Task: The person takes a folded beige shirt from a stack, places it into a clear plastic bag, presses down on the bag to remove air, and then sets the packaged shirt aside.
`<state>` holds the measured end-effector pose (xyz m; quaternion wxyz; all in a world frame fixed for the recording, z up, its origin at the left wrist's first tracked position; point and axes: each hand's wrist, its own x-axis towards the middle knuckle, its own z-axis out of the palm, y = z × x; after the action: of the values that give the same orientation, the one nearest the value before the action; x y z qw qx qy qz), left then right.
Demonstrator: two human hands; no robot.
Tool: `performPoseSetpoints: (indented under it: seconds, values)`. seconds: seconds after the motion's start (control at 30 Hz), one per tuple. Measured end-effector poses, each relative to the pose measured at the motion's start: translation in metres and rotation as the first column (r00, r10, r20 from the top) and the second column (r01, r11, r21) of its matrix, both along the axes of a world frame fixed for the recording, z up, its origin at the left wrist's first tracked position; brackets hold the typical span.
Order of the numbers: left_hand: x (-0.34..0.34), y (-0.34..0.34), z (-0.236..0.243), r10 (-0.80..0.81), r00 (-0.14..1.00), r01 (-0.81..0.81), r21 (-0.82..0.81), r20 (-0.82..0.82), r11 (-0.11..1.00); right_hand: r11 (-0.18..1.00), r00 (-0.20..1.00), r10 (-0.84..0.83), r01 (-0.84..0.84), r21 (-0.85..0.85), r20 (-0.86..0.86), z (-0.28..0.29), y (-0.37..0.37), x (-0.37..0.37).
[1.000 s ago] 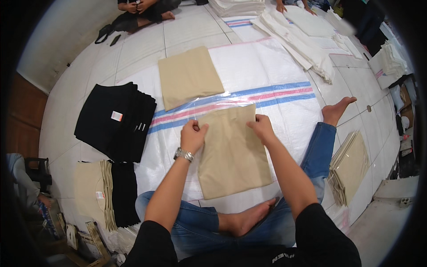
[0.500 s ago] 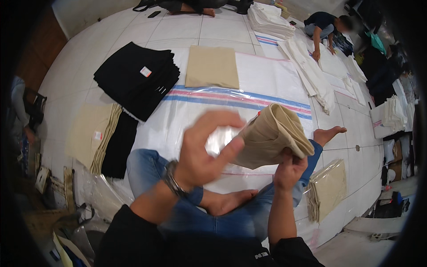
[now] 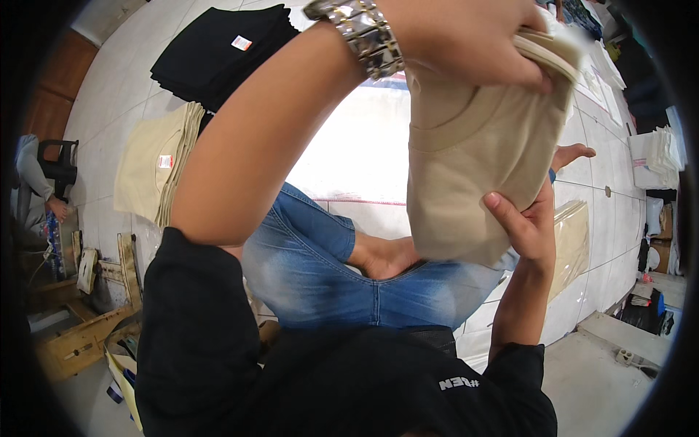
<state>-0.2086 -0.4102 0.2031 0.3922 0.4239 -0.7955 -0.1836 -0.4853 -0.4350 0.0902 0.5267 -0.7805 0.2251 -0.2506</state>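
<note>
A folded beige garment point(image 3: 466, 167) is held upright in front of my chest, above my crossed legs. My left hand point(image 3: 480, 47), with a metal watch point(image 3: 357, 36) on the wrist, reaches across the upper part of the view and grips the garment's folded top edge. My right hand point(image 3: 528, 222) holds its lower right side, thumb pressed on the front. A white woven sheet point(image 3: 342, 160) lies beyond, partly hidden by my left arm and the garment.
Black folded garments point(image 3: 204, 47) and a cream stack point(image 3: 149, 153) lie left. A bagged beige stack point(image 3: 571, 258) and white piles point(image 3: 648, 156) are right. Wooden frames point(image 3: 80, 335) sit lower left. A co-worker's hand point(image 3: 57, 207) shows at the far left.
The beige garment, earlier flat on the sheet, has been lifted and folded. It is now higher and nearer. My left hand has swung up to its top edge; my right hand still holds it.
</note>
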Motion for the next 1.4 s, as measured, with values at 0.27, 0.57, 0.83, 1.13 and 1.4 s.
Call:
performPoseSetpoints:
  seconds: [0.27, 0.57, 0.83, 1.13, 1.4]
  values:
    - [0.032, -0.01, -0.315, 0.217, 0.866, -0.357, 0.255, 0.45, 0.899, 0.496, 0.97, -0.202, 0.222, 0.839, -0.137, -0.076, 0.004, -0.064]
    - [0.005, 0.023, -0.396, 0.532, 0.625, -0.675, 0.053, 0.571, 0.736, 0.246, 0.917, -0.368, 0.258, 0.934, -0.156, -0.137, 0.035, -0.072]
    - [0.008, 0.023, -0.395, 0.342, 0.903, -0.423, 0.4, 0.26, 0.813, 0.366, 0.967, -0.187, 0.232, 0.901, -0.173, -0.156, 0.031, -0.017]
    - [0.01, 0.0, -0.359, 0.494, 0.868, -0.389, 0.56, -0.043, 0.732, 0.404, 0.985, -0.043, 0.171, 0.899, -0.168, -0.205, 0.037, 0.006]
    - [0.004, -0.001, -0.301, 0.319, 0.947, -0.288, 0.384, -0.018, 0.877, 0.364, 0.968, -0.251, 0.097, 0.926, -0.003, -0.203, 0.024, 0.04]
